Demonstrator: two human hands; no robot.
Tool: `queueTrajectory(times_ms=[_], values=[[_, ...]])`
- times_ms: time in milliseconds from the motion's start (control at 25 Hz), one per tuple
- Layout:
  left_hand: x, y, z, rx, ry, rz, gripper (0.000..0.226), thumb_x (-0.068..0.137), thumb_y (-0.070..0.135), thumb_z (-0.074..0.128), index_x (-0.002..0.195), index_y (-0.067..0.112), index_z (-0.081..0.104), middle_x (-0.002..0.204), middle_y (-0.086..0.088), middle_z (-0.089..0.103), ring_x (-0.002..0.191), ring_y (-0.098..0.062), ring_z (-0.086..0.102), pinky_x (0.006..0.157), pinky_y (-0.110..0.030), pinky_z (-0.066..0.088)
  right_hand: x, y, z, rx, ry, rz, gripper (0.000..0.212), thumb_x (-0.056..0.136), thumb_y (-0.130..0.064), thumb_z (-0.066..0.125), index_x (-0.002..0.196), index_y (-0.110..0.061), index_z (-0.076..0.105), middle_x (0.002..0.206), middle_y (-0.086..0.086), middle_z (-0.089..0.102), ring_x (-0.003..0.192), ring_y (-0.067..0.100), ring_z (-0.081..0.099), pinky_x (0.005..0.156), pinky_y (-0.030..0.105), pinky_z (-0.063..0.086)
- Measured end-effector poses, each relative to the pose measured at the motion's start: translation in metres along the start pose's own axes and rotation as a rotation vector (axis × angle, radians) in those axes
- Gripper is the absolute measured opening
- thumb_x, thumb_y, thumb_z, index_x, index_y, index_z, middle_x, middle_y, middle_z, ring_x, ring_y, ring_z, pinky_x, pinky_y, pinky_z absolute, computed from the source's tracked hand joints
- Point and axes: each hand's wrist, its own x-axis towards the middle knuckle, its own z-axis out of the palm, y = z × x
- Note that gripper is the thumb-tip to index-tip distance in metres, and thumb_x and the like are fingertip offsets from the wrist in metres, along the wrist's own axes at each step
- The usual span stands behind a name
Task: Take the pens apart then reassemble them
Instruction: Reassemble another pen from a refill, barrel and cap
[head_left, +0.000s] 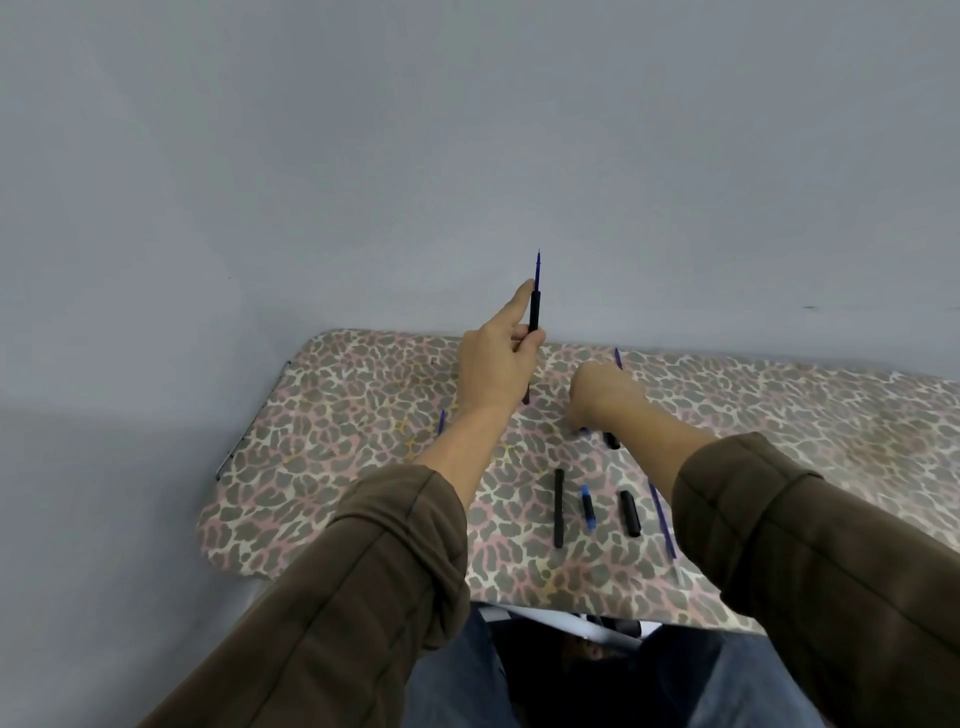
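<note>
My left hand holds a black pen barrel upright above the table, with a blue refill sticking out of its top. My right hand is lowered onto the table with its fingers curled down around a small part that is hidden; a black piece lies just beside it. In front lie a long black barrel, a blue tip piece, a short black cap and a loose blue refill.
The table has a leopard-print cover and stands against a grey wall. Another blue refill shows left of my left wrist, and one more blue refill behind my right hand. My knees are below the front edge.
</note>
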Motion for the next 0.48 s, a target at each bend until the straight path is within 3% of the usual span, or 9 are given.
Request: queueTrajectory(times_ms=[80,160,240,360,480], values=[[-0.001,0.002,-0.001,0.015,-0.012,0.005,0.065,0.094,0.019,0.071,0.149,0.041,0.045,0.091,0.01,0.077,0.081,-0.002,0.071,0.085,-0.012,0.052,-0.004,-0.001,-0.015,0.128,0.079,-0.019,0.015,0.091,-0.011,0.07,0.08,-0.007,0.061,0.071,0.007,0.061,0.06,0.022,0.06,0.049,0.03,0.048],[-0.004,0.007,-0.004,0.042,-0.016,0.024,0.067,0.094,0.02,0.071,0.15,0.044,0.042,0.088,0.014,0.077,0.077,0.001,0.07,0.081,-0.008,0.05,-0.011,-0.002,-0.038,0.41,0.197,-0.031,0.012,0.096,-0.016,0.068,0.092,-0.005,0.072,0.083,0.012,0.072,0.074,0.03,0.072,0.068,0.039,0.063],[-0.008,0.013,-0.006,0.053,-0.017,0.05,0.067,0.094,0.02,0.071,0.15,0.044,0.042,0.084,0.015,0.076,0.076,0.001,0.069,0.081,-0.011,0.052,-0.027,-0.005,-0.067,0.749,0.326,-0.088,0.009,0.097,-0.016,0.07,0.101,-0.008,0.073,0.093,0.015,0.077,0.086,0.033,0.076,0.082,0.045,0.064],[-0.014,0.026,-0.011,0.047,-0.018,0.062,0.066,0.094,0.02,0.071,0.149,0.046,0.044,0.081,0.016,0.073,0.075,-0.001,0.069,0.077,-0.01,0.05,-0.056,-0.01,-0.108,1.16,0.435,-0.208,0.01,0.1,-0.015,0.067,0.109,-0.009,0.067,0.097,0.013,0.077,0.088,0.029,0.078,0.076,0.039,0.064],[-0.019,0.039,-0.015,0.05,-0.014,0.068,0.064,0.094,0.02,0.07,0.147,0.046,0.046,0.084,0.014,0.074,0.075,-0.003,0.07,0.081,-0.017,0.053,-0.081,-0.014,-0.136,1.278,0.511,-0.337,0.008,0.104,-0.016,0.06,0.112,-0.014,0.061,0.095,0.009,0.077,0.076,0.021,0.077,0.067,0.03,0.062]])
